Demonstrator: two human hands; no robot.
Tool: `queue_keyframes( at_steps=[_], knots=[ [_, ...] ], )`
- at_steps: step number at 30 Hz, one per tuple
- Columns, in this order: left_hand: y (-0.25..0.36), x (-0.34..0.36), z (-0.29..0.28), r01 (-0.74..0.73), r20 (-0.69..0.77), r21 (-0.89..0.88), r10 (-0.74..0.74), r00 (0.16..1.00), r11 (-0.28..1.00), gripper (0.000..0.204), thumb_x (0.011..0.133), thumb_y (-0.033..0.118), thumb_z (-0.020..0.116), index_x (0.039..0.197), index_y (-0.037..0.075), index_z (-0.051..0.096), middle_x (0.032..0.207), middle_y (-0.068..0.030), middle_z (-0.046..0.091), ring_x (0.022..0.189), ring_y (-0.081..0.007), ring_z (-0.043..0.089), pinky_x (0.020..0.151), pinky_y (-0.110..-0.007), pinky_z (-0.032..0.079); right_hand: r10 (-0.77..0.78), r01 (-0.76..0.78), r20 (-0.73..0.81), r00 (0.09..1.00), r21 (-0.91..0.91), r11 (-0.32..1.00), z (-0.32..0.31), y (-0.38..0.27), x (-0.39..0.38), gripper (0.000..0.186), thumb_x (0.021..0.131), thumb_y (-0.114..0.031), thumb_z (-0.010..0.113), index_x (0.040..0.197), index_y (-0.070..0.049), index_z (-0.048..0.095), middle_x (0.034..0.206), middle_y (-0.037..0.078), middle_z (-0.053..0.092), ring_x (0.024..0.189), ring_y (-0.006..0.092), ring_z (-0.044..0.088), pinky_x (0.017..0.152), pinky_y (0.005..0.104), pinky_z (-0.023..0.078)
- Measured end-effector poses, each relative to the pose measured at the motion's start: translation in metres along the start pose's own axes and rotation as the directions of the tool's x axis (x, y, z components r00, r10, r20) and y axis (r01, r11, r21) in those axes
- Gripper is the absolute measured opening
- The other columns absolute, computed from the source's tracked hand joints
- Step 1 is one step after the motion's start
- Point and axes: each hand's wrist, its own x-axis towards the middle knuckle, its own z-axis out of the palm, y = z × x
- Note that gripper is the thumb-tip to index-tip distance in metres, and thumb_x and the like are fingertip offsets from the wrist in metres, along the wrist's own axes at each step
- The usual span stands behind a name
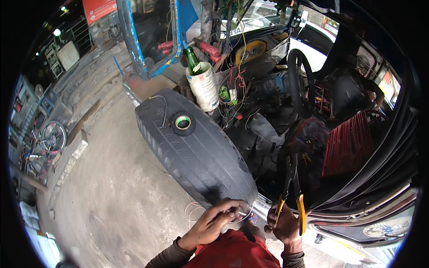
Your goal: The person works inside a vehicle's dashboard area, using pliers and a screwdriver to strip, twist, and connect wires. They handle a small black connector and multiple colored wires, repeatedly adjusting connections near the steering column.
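My right hand is closed round the yellow handles of a pair of pliers, which point away from me with the handles spread apart. My left hand is closed in a pinch on a thin pale wire at the near end of a black tyre. Loops of the same kind of thin wire hang beside the left hand. On top of the tyre lies a roll of black tape with a green inner ring. A short piece of thin wire rests on the tyre's far end.
Beyond the tyre, a white container holds a green bottle. To the right is a vehicle's open cab with a steering wheel, loose coloured wires and a red corded seat. A blue-framed panel stands far ahead; a bicycle is at left.
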Motion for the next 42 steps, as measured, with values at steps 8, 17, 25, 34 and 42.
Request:
queue_keyframes(
  at_steps=[8, 17, 25, 34, 42],
  knots=[
    [-0.035, 0.036, 0.022, -0.31, -0.331, -0.365, 0.188, 0.925, 0.878, 0.042, 0.096, -0.003, 0.056, 0.137, -0.01, 0.055, 0.123, -0.0164, 0.062, 0.117, -0.0272, 0.064, 0.112, -0.054, 0.049, 0.126, -0.114, 0.067, 0.99, -0.16, 0.981, -0.001, -0.036, 0.01, 0.085, 0.072, -0.072, 0.075, 0.12, -0.006, 0.049, 0.095, 0.006, 0.05, 0.079, 0.0194, 0.053, 0.069, 0.0394, 0.046],
    [-0.03, 0.055, 0.043, -0.343, -0.574, -0.327, 0.103, 0.812, 0.881, 0.018, 0.103, 0.008, 0.061, 0.118, -0.003, 0.06, 0.115, -0.0182, 0.067, 0.096, -0.0247, 0.073, 0.087, -0.042, 0.065, -0.024, 0.017, -0.003, 1.0, -0.625, 0.78, 0.023, -0.047, 0.035, 0.033, 0.096, -0.003, 0.057, 0.129, 0.002, 0.054, 0.098, 0.009, 0.062, 0.083, 0.0152, 0.063, 0.069, 0.029, 0.051],
    [-0.003, 0.053, 0.045, -0.046, -0.55, -0.084, -0.008, 0.835, 0.995, 0.016, 0.1, 0.007, 0.068, 0.109, -0.004, 0.063, 0.088, -0.0085, 0.069, 0.072, -0.0137, 0.067, 0.067, -0.028, 0.061, -0.398, 0.309, 0.311, 0.863, -0.948, -0.072, 0.065, -0.053, 0.064, 0.044, 0.091, 0.005, 0.069, 0.128, 0.001, 0.045, 0.104, 0.018, 0.065, 0.087, 0.0261, 0.068, 0.079, 0.034, 0.054],
    [-0.001, 0.035, 0.036, -0.204, -0.559, 0.272, 0.326, 0.763, 0.941, 0.01, 0.098, -0.002, 0.068, 0.107, -0.005, 0.069, 0.086, -0.0015, 0.069, 0.069, 0.0004, 0.058, 0.059, -0.017, 0.045, -0.075, 0.48, 0.657, 0.751, -0.62, -0.62, 0.09, -0.035, 0.071, 0.04, 0.07, -0.003, 0.075, 0.108, 0.005, 0.065, 0.127, 0.025, 0.054, 0.112, 0.0418, 0.057, 0.096, 0.0534, 0.048],
    [0.003, 0.016, 0.024, -0.22, -0.555, 0.271, 0.338, 0.76, 0.937, 0.014, 0.096, -0.005, 0.069, 0.11, -0.006, 0.07, 0.081, 0.0021, 0.068, 0.063, 0.0015, 0.045, 0.055, -0.018, 0.033, -0.032, 0.467, 0.719, 0.694, -0.484, -0.74, 0.101, -0.021, 0.073, 0.03, 0.077, -0.006, 0.071, 0.104, 0.006, 0.069, 0.133, 0.024, 0.053, 0.122, 0.0416, 0.055, 0.106, 0.0617, 0.04]
  ],
)
